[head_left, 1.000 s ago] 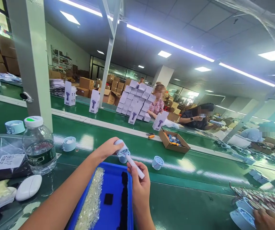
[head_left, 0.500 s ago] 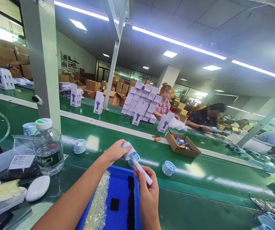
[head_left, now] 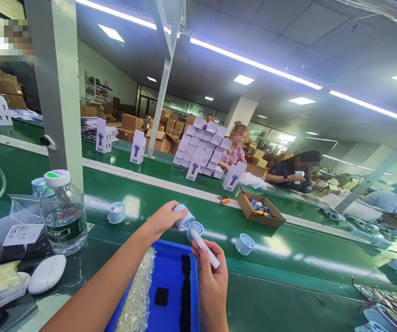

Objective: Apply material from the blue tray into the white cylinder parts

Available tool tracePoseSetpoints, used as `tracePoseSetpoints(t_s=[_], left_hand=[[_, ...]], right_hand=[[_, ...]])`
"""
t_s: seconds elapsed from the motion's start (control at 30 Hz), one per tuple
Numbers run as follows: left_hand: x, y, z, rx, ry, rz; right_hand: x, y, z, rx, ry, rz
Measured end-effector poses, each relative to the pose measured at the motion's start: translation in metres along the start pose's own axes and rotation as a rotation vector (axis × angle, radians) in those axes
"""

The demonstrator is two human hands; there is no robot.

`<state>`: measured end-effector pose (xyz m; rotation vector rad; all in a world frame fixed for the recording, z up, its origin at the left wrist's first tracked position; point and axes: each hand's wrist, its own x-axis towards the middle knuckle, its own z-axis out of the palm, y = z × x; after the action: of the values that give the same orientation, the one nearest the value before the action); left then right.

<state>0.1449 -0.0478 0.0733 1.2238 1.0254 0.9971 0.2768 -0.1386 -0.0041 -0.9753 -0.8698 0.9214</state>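
My left hand (head_left: 166, 218) grips a light-blue round plastic housing (head_left: 183, 218), its hollow side turned toward my right hand. In my right hand (head_left: 212, 267) lies a slim pale handle (head_left: 205, 250), pinched between thumb and fingers. The handle's upper end is close to the housing's rim; I cannot tell whether they touch. Just behind them a similar blue housing (head_left: 196, 229) sits on the green conveyor belt. Under my hands is a blue tray (head_left: 172, 269) with small clear ring-like pieces (head_left: 139, 290), a black square pad (head_left: 161, 296) and a black strip (head_left: 185, 295).
More housings (head_left: 244, 244) stand spaced along the belt (head_left: 281, 258). A water bottle (head_left: 65, 216) and a white rounded case (head_left: 47, 274) are at left. Beyond are a cardboard box (head_left: 261, 210) of small parts, stacked white cartons (head_left: 198, 150) and co-workers. Wires (head_left: 388, 295) lie at lower right.
The view has shifted slightly, so most things sit a little further left. Both hands keep their holds. A person has come into view at far left; a co-worker at right has raised an item.
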Motion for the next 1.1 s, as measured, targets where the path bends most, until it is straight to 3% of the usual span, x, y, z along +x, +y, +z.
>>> tracePoseSetpoints(t_s=[0.37,0.7,0.8,0.93,1.0,1.1], left_hand=[[0.001,-0.002,-0.002,0.037,-0.052,0.010],[-0.004,0.003,0.005,0.111,-0.063,-0.061],[-0.007,0.008,0.014,0.218,0.069,0.012],[-0.015,0.015,0.033,0.231,0.335,0.301],[-0.021,0.016,0.043,0.256,0.447,0.434],[-0.027,0.014,0.054,0.110,0.393,0.435]], right_hand=[[-0.001,-0.001,0.000,0.017,-0.010,-0.024],[-0.002,-0.001,0.003,0.009,-0.032,-0.019],[-0.004,0.000,0.007,-0.087,-0.030,0.013],[-0.011,0.002,0.015,-0.263,-0.199,-0.006],[-0.016,0.004,0.020,-0.283,-0.209,-0.071],[-0.022,0.010,0.025,-0.252,-0.067,-0.163]])
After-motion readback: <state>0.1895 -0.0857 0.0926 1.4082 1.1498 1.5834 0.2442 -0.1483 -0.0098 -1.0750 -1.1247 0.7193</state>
